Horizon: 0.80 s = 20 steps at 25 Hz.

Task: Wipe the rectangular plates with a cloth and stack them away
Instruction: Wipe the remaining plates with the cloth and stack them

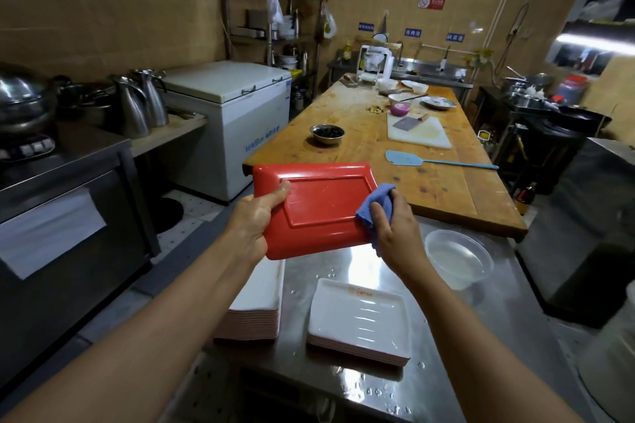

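My left hand grips the red plate above the bench's far edge, right hand clutching the cloth against its underside; two stacks lie below, wiping seemingly midway.

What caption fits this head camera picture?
Left hand holds a red plate while right hand wipes it with a blue cloth.

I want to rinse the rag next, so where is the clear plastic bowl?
The clear plastic bowl sits on the steel counter, to the right of the right hand, just before the wooden table's near edge.
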Motion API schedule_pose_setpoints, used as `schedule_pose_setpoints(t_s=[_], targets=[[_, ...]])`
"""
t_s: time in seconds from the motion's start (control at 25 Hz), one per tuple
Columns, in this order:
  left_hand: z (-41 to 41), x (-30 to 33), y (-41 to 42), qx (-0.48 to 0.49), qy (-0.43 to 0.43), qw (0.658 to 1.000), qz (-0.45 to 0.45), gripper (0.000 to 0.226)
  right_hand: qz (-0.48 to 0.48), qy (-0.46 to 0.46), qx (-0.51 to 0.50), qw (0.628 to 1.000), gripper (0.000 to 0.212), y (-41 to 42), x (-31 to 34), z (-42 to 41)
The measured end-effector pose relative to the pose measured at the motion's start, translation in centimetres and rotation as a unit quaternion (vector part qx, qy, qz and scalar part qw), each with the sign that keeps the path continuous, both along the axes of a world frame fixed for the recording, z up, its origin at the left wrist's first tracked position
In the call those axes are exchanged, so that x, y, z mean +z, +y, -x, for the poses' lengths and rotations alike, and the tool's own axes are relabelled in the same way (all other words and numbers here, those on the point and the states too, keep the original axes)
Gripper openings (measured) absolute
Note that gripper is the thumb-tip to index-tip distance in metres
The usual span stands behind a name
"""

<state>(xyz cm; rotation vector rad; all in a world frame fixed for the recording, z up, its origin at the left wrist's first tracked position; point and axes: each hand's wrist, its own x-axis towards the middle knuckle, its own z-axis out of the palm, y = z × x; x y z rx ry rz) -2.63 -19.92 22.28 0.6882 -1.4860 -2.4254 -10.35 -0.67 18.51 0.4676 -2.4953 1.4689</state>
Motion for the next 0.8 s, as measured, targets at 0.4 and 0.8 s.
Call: schedule_pose_setpoints(t_s=[0.4, 0.8], targets=[[-3.4, -0.7, -6.2, 0.099, 0.076, 0.973, 0.194, 0.008, -0.033, -0.085, 0.003, 0.996, 0.021, -4.4, -1.8, -0.2], [-3.7, -8.1, -6.6, -0.079, 0.023, 0.592, 0.802, 0.010, -0.034, -0.158, 0.071, 0.984, 0.030, -4.8, -4.5, -1.0]])
